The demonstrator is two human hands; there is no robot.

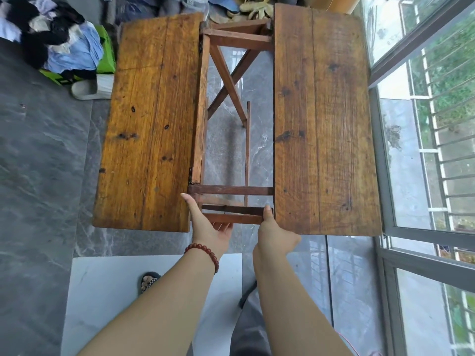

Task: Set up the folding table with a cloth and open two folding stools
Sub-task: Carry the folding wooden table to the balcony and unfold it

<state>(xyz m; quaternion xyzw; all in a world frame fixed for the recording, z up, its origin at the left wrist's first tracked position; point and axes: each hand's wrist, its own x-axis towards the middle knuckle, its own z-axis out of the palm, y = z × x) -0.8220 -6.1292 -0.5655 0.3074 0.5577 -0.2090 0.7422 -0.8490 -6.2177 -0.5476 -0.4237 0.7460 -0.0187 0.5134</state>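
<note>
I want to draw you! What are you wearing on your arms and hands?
No sleeves show. The left hand has a bracelet of round dark-red beads at its wrist; the right hand wears nothing visible.

the table (231,190) stands mid-frame with its two leaves spread apart, left leaf (149,124) and right leaf (323,124), and crossed legs (227,80) show in the gap over the grey floor (38,176). at the near end the left hand (208,227) holds the left leaf's inner corner, thumb along the edge, with a bracelet (205,253) on the wrist. the right hand (272,232) grips beside the right leaf, thumb on a rail (236,210). clothes (51,34) lie upper left; a window (424,124) runs down the right.
</note>
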